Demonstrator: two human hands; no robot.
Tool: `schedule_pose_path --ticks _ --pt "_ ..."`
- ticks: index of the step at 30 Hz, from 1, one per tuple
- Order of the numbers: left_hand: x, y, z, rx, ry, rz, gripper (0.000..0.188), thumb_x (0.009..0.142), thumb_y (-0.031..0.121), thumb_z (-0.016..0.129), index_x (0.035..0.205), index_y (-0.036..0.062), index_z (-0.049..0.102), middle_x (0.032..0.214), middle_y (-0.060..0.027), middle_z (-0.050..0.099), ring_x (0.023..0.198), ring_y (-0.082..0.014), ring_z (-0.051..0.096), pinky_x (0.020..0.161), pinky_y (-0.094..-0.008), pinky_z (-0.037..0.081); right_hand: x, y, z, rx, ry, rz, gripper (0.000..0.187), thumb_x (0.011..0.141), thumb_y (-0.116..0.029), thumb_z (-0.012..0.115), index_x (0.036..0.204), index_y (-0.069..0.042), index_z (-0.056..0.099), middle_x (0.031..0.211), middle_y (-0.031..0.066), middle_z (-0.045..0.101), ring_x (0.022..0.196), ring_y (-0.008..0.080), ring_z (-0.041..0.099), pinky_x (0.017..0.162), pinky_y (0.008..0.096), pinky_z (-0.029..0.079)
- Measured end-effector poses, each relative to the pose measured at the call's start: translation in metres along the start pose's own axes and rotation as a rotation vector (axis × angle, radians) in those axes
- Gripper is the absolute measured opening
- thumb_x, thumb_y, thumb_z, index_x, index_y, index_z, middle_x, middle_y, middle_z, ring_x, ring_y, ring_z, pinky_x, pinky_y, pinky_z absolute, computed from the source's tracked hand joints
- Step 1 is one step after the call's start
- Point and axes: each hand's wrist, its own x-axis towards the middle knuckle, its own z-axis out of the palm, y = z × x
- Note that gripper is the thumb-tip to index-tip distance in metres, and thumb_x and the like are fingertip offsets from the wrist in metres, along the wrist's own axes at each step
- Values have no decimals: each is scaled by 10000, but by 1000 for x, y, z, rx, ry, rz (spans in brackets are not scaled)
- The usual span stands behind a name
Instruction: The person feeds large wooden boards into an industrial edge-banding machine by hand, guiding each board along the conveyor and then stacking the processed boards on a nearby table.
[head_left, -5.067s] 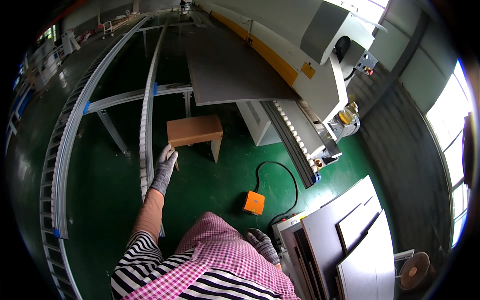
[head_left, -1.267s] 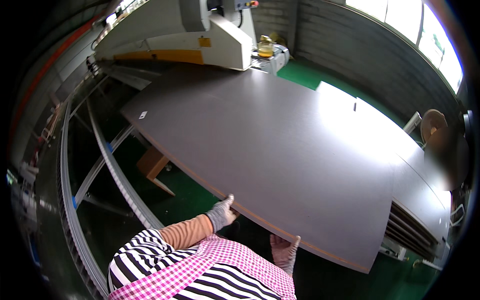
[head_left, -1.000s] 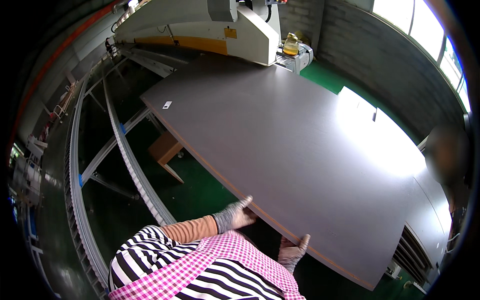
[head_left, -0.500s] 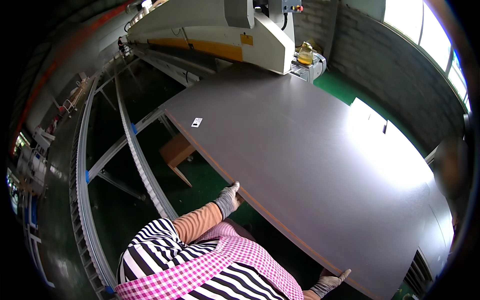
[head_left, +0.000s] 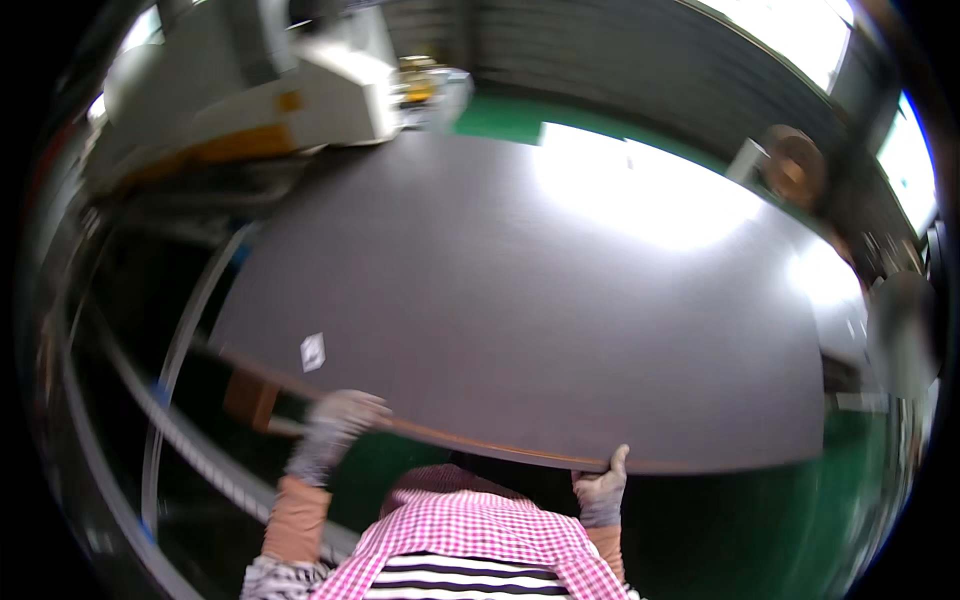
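A large dark grey panel (head_left: pixel 520 290) with a brown near edge spans the middle of the view. It bears a small white label (head_left: pixel 313 352) near its left corner. At the near left edge, my gloved left hand (head_left: pixel 350 410) holds the panel, its fingers slightly smeared by motion. My gloved right hand (head_left: pixel 603 480) grips the same edge farther right. Its thumb lies on top, and the fingers are partly hidden below.
A big white machine (head_left: pixel 340 95) with a yellow stripe stands at the far left, against the panel's far side. Roller rails (head_left: pixel 215 465) run along the left. A brown box (head_left: pixel 250 398) sits under the panel's left corner. A bottle of yellow liquid (head_left: pixel 418 82) stands behind the machine.
My view has swung to the right, and the panel's near edge now lies more level across it. My left hand now rests nearer the labelled corner; my right hand still grips the edge.
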Motion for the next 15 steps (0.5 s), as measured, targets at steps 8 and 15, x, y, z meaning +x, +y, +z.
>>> schedule_pose_path --ticks 8,15 --pt "70 -142 -352 881 741 -423 900 847 636 482 1368 -78 312 1367 -239 415 1254 -354 411 1037 -358 332 27 -54 15 -129 272 -255 546 840 -525 584 1216 -138 501 1201 74 549 1111 284 536 902 506 476" --pt "74 -123 -303 694 845 -556 542 868 511 578 697 -1 625 725 -107 643 671 -181 543 672 -365 459 58 -127 4 -175 290 -405 624 857 -541 548 1287 -97 458 1269 114 520 1157 318 502 972 542 406"
